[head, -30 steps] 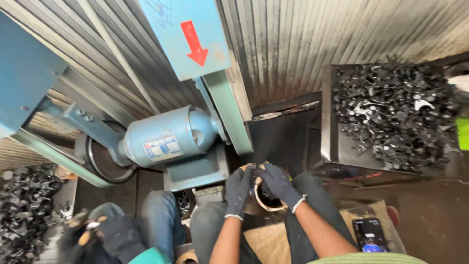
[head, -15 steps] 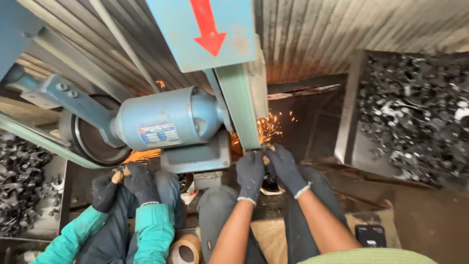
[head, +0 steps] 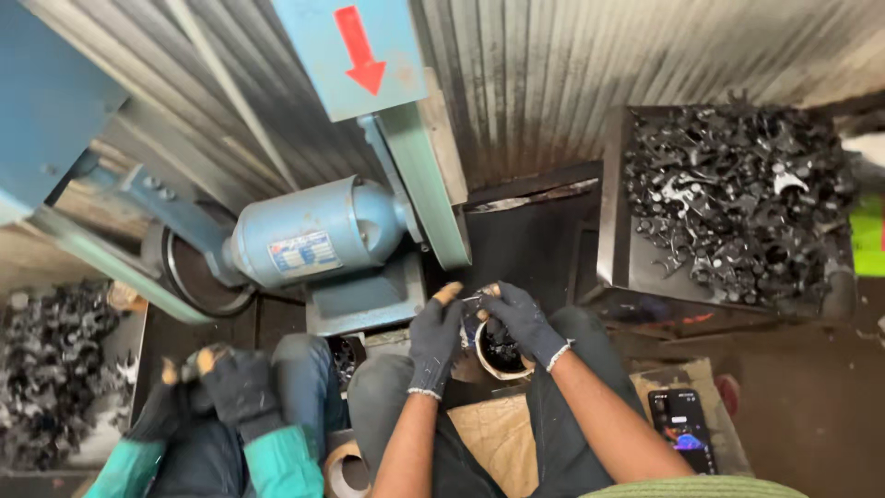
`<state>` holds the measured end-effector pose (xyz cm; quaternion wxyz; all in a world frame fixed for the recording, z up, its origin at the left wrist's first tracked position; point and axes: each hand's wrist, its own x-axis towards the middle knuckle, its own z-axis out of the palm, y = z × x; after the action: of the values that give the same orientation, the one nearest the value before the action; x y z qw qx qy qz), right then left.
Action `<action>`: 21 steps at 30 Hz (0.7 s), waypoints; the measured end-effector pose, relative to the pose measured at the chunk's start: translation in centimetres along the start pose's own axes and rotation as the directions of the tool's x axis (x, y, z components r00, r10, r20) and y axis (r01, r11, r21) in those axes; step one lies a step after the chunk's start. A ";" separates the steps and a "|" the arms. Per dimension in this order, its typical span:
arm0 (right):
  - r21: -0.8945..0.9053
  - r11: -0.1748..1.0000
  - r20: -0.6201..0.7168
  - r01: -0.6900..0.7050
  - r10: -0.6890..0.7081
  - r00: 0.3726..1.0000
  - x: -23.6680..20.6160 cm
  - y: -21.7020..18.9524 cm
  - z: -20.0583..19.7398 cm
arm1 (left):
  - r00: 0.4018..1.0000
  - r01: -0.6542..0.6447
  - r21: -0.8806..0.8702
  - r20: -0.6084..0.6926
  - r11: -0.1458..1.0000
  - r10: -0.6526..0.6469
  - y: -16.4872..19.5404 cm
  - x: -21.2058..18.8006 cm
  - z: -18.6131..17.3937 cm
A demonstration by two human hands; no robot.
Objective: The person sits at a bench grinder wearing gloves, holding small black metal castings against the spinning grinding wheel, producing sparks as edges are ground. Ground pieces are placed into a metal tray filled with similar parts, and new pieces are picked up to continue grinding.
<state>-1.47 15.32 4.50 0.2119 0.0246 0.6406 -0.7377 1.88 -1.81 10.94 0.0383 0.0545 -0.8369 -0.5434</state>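
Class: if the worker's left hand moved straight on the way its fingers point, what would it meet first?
Probably the sanding belt: the left hand points up and away toward it, though depth is hard to judge.

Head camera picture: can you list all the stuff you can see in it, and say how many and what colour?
Motor: one, blue, left of the belt.
Grinding belt: one, green-grey, slanting down the middle.
Arrow: one, red, on the blue guard at the top.
Bin of metal parts: one, black, on the right.
Heap of metal parts: one, dark, far left.
Small bowl: one, pale rim, dark pieces inside, under the hands.
Phone: one, black, lower right.
Co-worker's gloved hands: two, dark, green sleeves, lower left.
Left hand: dark glove, touching a small metal piece.
Right hand: dark glove, touching the same piece.
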 end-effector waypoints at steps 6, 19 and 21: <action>-0.279 0.941 -0.037 0.192 -0.210 0.977 2.0 0.3 0.6 | 0.989 0.144 0.223 -0.010 0.964 -0.146 -2.2 1.4 1.2; -0.211 0.961 0.012 0.177 -0.179 0.984 5.6 0.7 0.7 | 0.981 0.163 0.245 -0.142 0.956 -0.131 -4.5 3.9 2.8; -0.180 0.977 -0.035 0.114 -0.122 0.992 4.0 0.4 0.2 | 0.987 0.142 0.283 -0.109 0.949 -0.116 -2.9 2.4 2.7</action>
<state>-4.88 13.98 2.90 0.1545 -0.0156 0.7087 -0.6882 -0.70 -0.85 7.19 0.0324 0.1389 -0.8994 -0.4132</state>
